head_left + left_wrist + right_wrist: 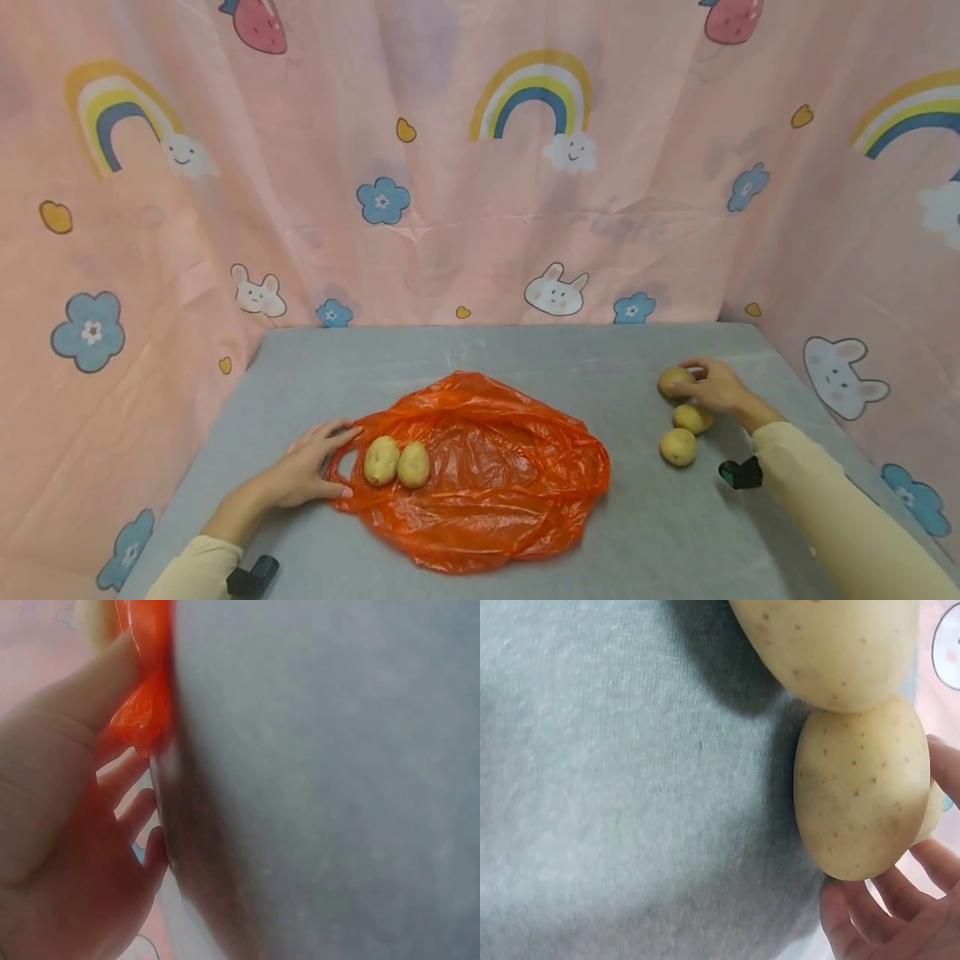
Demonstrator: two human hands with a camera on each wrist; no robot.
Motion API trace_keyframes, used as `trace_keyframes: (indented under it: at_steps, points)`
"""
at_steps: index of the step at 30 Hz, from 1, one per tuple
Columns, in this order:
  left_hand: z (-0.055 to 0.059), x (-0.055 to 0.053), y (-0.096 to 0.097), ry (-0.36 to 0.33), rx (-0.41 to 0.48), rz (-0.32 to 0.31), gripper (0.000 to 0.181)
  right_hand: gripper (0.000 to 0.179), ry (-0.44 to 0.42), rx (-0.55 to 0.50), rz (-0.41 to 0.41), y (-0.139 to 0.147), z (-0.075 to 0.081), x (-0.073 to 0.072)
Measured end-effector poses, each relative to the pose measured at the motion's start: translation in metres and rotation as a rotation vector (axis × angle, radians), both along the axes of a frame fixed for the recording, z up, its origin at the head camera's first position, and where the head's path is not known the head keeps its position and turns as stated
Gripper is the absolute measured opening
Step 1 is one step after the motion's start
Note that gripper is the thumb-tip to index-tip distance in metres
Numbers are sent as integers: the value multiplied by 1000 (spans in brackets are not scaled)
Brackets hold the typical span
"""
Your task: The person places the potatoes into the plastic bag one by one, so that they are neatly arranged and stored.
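An orange-red plastic bag lies spread on the grey table, with two potatoes side by side at its left end. My left hand touches the bag's left handle, thumb and fingers spread apart; in the left wrist view the thumb reaches the orange plastic. Over at the right, my right hand holds the farthest potato between thumb and fingers. Two more potatoes, a middle one and a near one, lie just in front of it. In the right wrist view, the nearer potatoes partly hide the held potato.
The grey table carries the bag and the potatoes. A pink patterned curtain hangs behind the table and along both sides. Bare tabletop lies between the bag and the potatoes on the right.
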State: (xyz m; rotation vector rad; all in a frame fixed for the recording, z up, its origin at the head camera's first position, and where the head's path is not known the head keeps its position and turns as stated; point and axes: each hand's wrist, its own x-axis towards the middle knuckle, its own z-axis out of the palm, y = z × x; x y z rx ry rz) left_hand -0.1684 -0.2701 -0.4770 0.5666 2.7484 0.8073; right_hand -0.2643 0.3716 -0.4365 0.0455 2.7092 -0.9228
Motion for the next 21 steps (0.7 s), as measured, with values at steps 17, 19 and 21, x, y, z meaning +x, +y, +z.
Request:
trace_keyframes:
  at_steps: [17, 19, 21]
  points:
    - [1, 1, 1, 22, -19, -6, 92, 77, 37, 61, 10, -4, 0, -2]
    - [1, 1, 1, 24, -17, -6, 92, 79, 34, 50, 15, -4, 2, -1]
    - [2, 1, 1, 23, -14, -3, 92, 81, 40, 38, 20, -5, 5, -1]
